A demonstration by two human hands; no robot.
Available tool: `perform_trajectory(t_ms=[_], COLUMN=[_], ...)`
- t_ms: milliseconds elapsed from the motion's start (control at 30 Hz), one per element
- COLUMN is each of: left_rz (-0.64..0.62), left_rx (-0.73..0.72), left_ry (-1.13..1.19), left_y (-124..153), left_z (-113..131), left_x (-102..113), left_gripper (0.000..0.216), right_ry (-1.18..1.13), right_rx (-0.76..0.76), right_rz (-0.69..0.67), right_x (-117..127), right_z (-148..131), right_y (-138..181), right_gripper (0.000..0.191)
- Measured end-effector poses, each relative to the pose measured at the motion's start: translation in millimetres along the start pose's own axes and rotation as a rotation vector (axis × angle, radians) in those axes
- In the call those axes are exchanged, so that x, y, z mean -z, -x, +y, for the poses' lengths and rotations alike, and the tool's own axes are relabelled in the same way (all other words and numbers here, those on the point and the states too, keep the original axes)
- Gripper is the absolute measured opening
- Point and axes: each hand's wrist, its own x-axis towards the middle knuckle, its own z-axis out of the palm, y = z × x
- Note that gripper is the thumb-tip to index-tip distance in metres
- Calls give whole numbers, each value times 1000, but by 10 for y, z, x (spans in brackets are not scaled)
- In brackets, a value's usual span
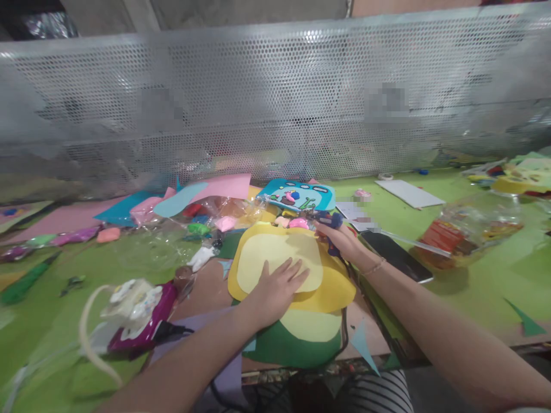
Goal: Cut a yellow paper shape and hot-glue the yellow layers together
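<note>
My left hand (279,291) lies flat with fingers spread on a pale yellow rounded foam sheet (257,251). That sheet rests on a larger yellow piece (338,292), and beneath them is a dark green piece (297,349) with a pale yellow patch. In my right hand (348,245) is a dark blue hot glue gun (330,220), its nozzle pointing left just above the yellow sheet's upper right edge. A dark cord runs down from that side. Behind the sheets sits a blue decorated foam piece (269,190).
A black phone (398,257) and a clear plastic jar (460,232) lie to the right, near a white board (408,193). Small packets of coloured clay (226,222) and pink sheets (232,186) stand behind. A purple device (166,301) sits left. Perforated metal (275,103) borders the back.
</note>
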Motion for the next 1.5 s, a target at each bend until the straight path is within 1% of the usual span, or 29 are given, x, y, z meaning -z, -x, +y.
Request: perform_trajectory(t_ms=[100,167,333,400,467,567,667,767,833,900,967,1067,1100,1167,1233,1300,1400,1500], left_rz=[16,31,42,34,16,21,74,123,160,178,164,144,146,144,122,95,71,55], left_rx=[-28,-52,-79,-85,-106,-174,-259,-339,-391,-423,-409,-332,-301,-242,-195,-167,-135,-109], left_ry=[-50,-76,-151,-187,-219,-257,-268,-255,-251,-254,-258,-256,-253,-233,-197,-164,-130,-101], left_y=[-1,9,91,138,191,299,445,591,664,709,724,697,679,637,593,553,506,481], left_z=[0,-12,-61,-79,-90,-94,-98,-110,-113,-96,-49,80,134,246,350,430,493,513], left_x=[-30,-53,-105,-110,-91,-3,139,260,286,255,176,16,-32,-103,-135,-141,-149,-175], left_gripper=[60,60,58,55,51,47,47,44,42,41,42,46,47,48,48,48,48,49], right_ry=[130,155,-1,-41,-70,-128,-196,-197,-173,-144,-100,-88,-108,-154,-178,-184,-173,-121], right_rx=[143,167,46,-1,-18,-41,-99,-150,-167,-174,-172,-157,-168,-231,-312,-345,-318,-256], right_rz=[-10,-49,-97,-107,-134,-197,-233,-286,-332,-361,-401,-501,-514,-461,-382,-362,-427,-516], right_x=[44,73,125,124,106,64,53,97,133,151,142,92,75,51,44,50,61,66], right_z=[-38,-83,-177,-169,-137,-92,-103,-159,-190,-199,-185,-141,-126,-97,-68,-39,-11,-17], right_y=[-3,-3,-5,-7,-7,1,19,40,55,73,93,119,124,126,118,105,91,90], right_gripper=[33,34,35,35,34,30,27,29,32,33,33,31,29,24,20,20,27,30])
